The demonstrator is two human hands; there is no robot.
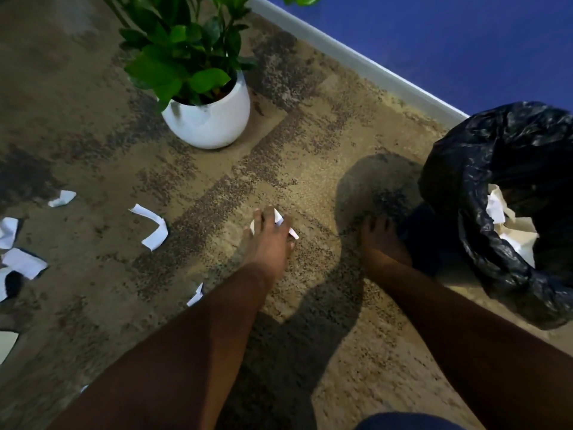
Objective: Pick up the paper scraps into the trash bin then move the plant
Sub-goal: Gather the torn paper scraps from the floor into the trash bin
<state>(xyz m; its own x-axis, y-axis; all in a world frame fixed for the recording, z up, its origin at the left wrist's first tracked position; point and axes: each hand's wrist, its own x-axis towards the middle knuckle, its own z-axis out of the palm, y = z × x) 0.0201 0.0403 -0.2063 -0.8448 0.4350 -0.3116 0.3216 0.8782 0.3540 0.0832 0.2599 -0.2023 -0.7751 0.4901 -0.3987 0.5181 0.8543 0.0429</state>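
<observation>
My left hand (pixel 269 240) reaches down to the carpet and its fingers close round a white paper scrap (pixel 279 219) in the middle of the view. My right hand (pixel 383 240) rests against the dark base of the trash bin (pixel 471 169), which is lined with a black bag and holds several crumpled white scraps (pixel 496 209). More scraps lie on the carpet to the left: a bent strip (pixel 153 226), a small one (pixel 63 198), and several at the left edge (pixel 23 262). The plant (pixel 179 51) stands in a round white pot (pixel 214 122) at the top left.
A patterned tan and brown carpet (pixel 310 156) covers the floor. A white baseboard (pixel 356 57) and blue wall (pixel 449 41) run diagonally across the top right. One small scrap (pixel 196 295) lies beside my left forearm.
</observation>
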